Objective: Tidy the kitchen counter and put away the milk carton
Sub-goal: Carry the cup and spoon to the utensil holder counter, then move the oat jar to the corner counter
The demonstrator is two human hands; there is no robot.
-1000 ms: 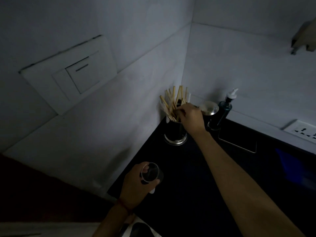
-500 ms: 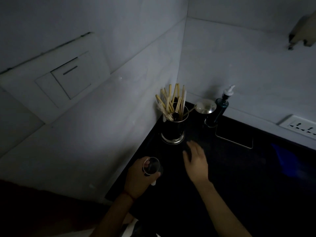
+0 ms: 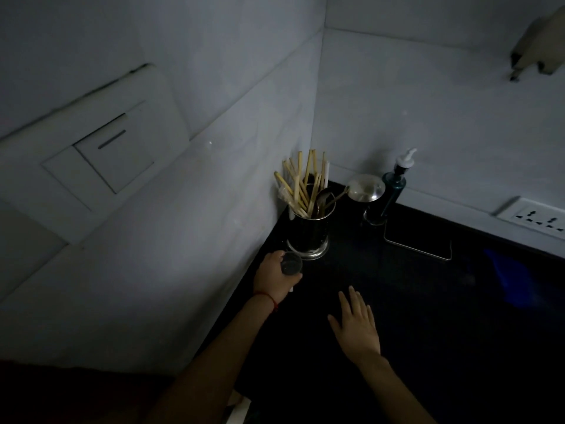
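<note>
The scene is dim. My left hand (image 3: 270, 278) grips a small clear glass (image 3: 291, 264) just in front of a steel utensil holder (image 3: 308, 232) that stands in the corner of the black counter (image 3: 428, 316). The holder is full of wooden chopsticks (image 3: 301, 185) and a spoon. My right hand (image 3: 356, 324) hovers flat over the counter, fingers spread, holding nothing. No milk carton is in view.
A steel lid or ladle (image 3: 365, 187) and a dark pump bottle (image 3: 394, 186) stand right of the holder, with a wire stand (image 3: 419, 243) in front. A wall socket (image 3: 538, 217) sits at right. White tiled walls close the corner.
My right hand left the chopsticks in the holder and drew back toward me over the counter. My left hand carried the glass forward, up close to the holder.
</note>
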